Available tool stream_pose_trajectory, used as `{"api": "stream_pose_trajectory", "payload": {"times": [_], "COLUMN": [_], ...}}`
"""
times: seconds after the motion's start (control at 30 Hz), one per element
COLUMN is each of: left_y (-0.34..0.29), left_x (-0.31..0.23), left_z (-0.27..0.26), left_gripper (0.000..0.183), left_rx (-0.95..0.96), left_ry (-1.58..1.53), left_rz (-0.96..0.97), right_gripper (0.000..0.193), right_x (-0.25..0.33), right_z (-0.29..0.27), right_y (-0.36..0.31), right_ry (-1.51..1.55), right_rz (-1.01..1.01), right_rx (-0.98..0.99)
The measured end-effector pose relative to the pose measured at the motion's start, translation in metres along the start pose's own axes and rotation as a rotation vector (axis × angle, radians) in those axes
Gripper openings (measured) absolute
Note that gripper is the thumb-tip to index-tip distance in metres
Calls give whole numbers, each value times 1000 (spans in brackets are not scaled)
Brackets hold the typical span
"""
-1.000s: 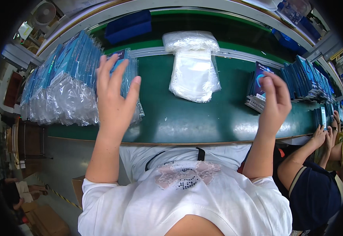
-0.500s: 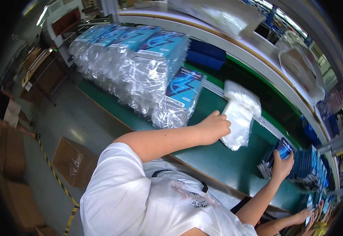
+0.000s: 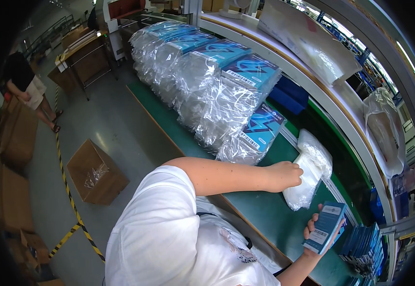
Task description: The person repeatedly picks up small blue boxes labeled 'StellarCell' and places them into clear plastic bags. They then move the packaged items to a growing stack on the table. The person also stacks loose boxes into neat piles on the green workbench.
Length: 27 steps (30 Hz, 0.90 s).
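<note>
My left hand is closed at the near-left edge of a pile of clear plastic bags on the green bench; its fingertips are partly hidden against the top bag. In my right hand is a slim blue box, held tilted above the bench with its label side up. To the right of it stands a row of similar blue boxes. Left of the bags, several stacks of blue boxes wrapped in clear film cover the bench, with one shorter stack nearest my left hand.
A white shelf with a brown edge runs behind the green bench. A dark blue bin sits beneath it. An open cardboard box stands on the floor at left, near yellow-black tape. Another person stands farther off.
My right hand has lifted a blue box from the row and brought it nearer the bags. My left hand stays at the bags' edge. The view has shifted, showing more floor at left.
</note>
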<state>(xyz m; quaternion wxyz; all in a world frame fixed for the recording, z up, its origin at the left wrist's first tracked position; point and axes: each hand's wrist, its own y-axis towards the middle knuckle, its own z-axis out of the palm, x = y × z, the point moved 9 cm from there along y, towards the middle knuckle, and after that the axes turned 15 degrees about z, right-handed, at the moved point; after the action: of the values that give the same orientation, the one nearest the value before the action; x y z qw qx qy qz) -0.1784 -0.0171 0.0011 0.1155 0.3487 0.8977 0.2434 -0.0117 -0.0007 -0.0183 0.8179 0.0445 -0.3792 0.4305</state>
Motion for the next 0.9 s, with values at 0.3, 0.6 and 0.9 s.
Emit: {"api": "stream_pose_trajectory", "payload": {"times": [0.3, 0.6, 0.9], "left_y": [-4, 0, 12], "left_x": [3, 12, 35], "left_z": [13, -4, -2], "left_gripper": [13, 23, 19], "left_rx": [215, -199, -251], "left_ry": [48, -202, -660], "left_rz": [-30, -28, -221], "right_gripper": [54, 65, 63], "right_x": [-18, -27, -38], "right_z": [0, -5, 18], "right_y": [10, 5, 56], "right_ry": [57, -177, 25], "right_rz": [25, -30, 124], "right_rx": [37, -115, 136]}}
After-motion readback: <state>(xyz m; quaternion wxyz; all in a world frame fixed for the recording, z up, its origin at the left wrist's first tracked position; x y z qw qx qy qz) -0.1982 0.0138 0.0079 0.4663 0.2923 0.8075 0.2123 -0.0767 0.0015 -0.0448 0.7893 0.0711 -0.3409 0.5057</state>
